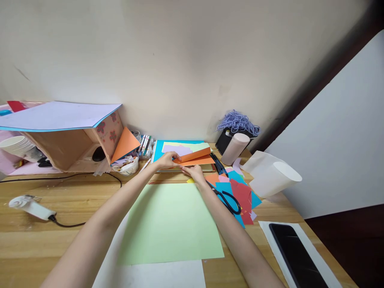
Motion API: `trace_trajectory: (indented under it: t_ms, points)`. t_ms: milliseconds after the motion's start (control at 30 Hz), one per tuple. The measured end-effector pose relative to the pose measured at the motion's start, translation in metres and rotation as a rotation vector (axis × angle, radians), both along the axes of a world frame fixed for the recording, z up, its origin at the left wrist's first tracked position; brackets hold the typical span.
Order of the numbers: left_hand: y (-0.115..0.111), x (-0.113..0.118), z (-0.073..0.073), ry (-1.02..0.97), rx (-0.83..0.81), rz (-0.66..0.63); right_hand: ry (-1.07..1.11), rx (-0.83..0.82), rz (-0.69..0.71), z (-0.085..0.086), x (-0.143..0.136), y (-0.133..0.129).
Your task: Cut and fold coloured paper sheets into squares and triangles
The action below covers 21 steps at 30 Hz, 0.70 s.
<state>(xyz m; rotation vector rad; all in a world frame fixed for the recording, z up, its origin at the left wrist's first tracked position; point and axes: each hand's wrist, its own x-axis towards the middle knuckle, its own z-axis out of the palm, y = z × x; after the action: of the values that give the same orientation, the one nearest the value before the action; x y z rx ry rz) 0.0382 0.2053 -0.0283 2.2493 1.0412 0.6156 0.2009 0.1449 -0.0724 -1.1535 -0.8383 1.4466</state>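
Both hands reach to the paper stack near the wall. My left hand (169, 159) is closed on the left end of an orange sheet (196, 154), which is lifted and folded over. My right hand (194, 173) lies just below it, fingers at the near edge of the orange paper; whether it grips anything is too small to tell. Under the orange paper are blue, pale green and purple sheets (178, 150). A large light green sheet (172, 224) lies between my forearms, over a white sheet (159, 275).
Black scissors (229, 203) lie on coloured scraps (241, 194) at the right. Beyond are a paper roll (274, 179), a yarn holder (223, 141) and a phone (297, 256). Left are a cardboard box (64, 150), markers (145, 145) and a corded glue gun (31, 207).
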Motion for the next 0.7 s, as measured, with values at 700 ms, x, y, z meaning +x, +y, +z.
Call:
trace_trajectory:
  t_ms: [700]
  points:
    - [-0.0001,-0.0011,0.0043,0.066,0.002,-0.069,-0.037,0.004,-0.018,0.0017,-0.0027,-0.0024]
